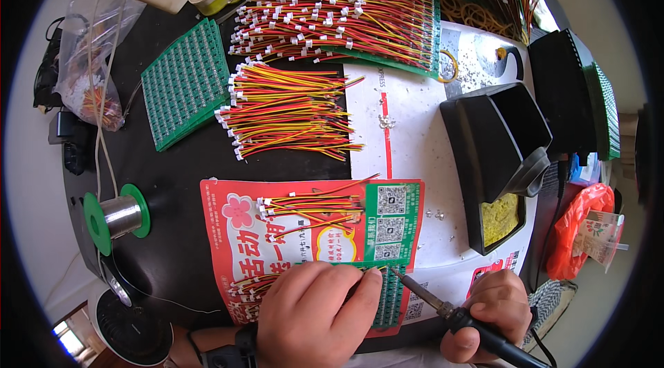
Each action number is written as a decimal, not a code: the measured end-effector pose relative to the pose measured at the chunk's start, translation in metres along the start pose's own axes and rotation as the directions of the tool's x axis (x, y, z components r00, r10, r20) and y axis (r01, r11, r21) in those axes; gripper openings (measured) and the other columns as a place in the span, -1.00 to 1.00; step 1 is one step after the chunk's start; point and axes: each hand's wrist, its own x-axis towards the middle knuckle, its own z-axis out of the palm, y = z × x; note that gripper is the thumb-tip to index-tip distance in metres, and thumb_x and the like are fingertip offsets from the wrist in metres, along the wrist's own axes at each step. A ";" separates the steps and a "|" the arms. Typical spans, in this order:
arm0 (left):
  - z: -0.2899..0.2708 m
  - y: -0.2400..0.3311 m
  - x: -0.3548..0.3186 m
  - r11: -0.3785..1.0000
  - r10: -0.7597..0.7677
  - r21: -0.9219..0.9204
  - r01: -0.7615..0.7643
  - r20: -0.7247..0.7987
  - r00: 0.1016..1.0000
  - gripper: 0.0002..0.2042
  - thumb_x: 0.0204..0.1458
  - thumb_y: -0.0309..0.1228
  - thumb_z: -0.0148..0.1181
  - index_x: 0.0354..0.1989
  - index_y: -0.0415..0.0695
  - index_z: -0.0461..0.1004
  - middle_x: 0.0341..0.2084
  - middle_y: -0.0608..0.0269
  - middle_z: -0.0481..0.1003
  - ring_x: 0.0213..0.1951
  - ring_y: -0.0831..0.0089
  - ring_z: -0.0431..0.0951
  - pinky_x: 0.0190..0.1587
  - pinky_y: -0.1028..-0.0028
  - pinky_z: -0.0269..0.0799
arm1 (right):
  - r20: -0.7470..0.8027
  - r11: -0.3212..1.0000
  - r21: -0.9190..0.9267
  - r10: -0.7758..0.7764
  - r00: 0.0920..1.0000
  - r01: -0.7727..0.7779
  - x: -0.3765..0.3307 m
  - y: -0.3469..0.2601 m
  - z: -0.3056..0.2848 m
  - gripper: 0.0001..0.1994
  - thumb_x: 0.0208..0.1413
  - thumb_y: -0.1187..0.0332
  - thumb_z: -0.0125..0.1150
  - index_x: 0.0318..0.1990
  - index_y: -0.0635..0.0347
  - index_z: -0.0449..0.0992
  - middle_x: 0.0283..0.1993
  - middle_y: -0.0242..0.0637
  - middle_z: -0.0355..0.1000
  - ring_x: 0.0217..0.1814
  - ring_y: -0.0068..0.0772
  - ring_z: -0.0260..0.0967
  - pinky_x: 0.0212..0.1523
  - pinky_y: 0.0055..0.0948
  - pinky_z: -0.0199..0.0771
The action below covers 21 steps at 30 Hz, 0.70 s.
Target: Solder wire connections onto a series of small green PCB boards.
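Near the edge of a partly bare tabletop [181, 233], the right hand [499, 307] grips a soldering iron [453, 314], the left hand [315, 313] curled, hold hidden.

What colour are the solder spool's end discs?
The end discs are green, best seen in the head view.

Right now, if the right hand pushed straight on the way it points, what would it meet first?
The right hand leads with its soldering iron, whose tip would likely meet the green circuit board first, close beside the left hand; whether tip and board touch is unclear.
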 end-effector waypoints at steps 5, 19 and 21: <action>0.003 0.004 0.004 0.997 0.075 0.005 -0.075 -0.103 0.992 -0.85 -0.12 -0.65 0.33 -0.33 -0.26 0.61 -0.43 0.17 0.48 -0.41 0.20 0.51 -0.34 0.30 0.45 | 0.022 1.000 -0.028 0.007 1.000 -0.007 0.005 -0.007 -0.008 -0.69 0.13 0.29 0.38 -0.26 0.36 0.41 -0.56 -0.20 0.32 -0.61 -0.34 0.27 -0.59 -0.34 0.27; 0.001 0.007 0.003 1.000 0.021 0.002 -0.021 -0.035 0.999 -0.88 -0.11 -0.66 0.33 -0.36 -0.26 0.60 -0.47 0.19 0.45 -0.44 0.24 0.47 -0.38 0.32 0.40 | 0.070 1.000 -0.010 0.017 0.997 -0.017 0.005 -0.004 -0.006 -0.73 0.12 0.34 0.38 -0.29 0.38 0.44 -0.54 -0.17 0.36 -0.60 -0.31 0.29 -0.58 -0.34 0.30; 0.003 0.004 0.001 0.999 0.038 0.002 -0.038 -0.041 0.998 -0.88 -0.11 -0.67 0.32 -0.36 -0.27 0.60 -0.47 0.19 0.45 -0.44 0.24 0.47 -0.38 0.32 0.40 | 0.066 1.000 -0.011 0.015 0.998 -0.014 0.004 -0.005 -0.006 -0.73 0.12 0.34 0.38 -0.29 0.39 0.44 -0.54 -0.17 0.36 -0.60 -0.31 0.29 -0.58 -0.34 0.30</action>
